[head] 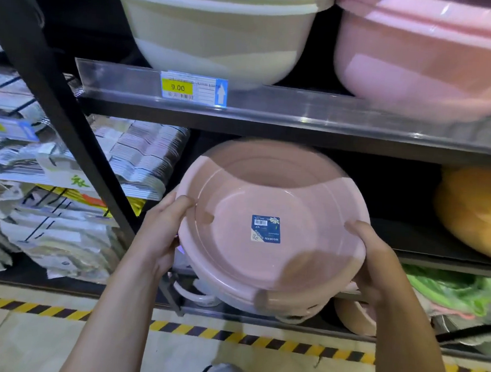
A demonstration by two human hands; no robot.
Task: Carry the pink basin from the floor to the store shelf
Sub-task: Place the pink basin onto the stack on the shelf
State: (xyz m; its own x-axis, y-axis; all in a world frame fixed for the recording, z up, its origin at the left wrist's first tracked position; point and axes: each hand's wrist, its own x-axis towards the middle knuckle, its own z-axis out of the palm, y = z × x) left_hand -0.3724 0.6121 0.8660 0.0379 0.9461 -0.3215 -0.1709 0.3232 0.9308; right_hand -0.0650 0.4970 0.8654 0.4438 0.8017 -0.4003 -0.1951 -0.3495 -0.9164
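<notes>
Pink basin [271, 217] at centre frame, off the floor, held up at the mouth of the middle shelf bay. Far rim already passes under the shelf edge [302, 122] above; near rim still out over the aisle.

Left hand [161, 235] grasps the rim at centre left, thumb hooked over onto the inner wall. Right hand [376, 263] grasps the opposite rim at centre right, fingers curled over the edge. Both closed on the basin, spaced evenly either side; neither looks nearer than the other.

Basin is round, so no real long axis. It is tipped: the open mouth faces back and up toward the person, the base points into the dark of the shelf. Blue label [266, 229] on the inner floor.

The opening lies straight ahead of both hands, toward upper centre. Clearance under the upper shelf looks tight. Judgement: the push forward turns on levelling the basin so the far rim clears.

Orange basin [477, 210] sits at right on the same shelf, apart from it.
</notes>
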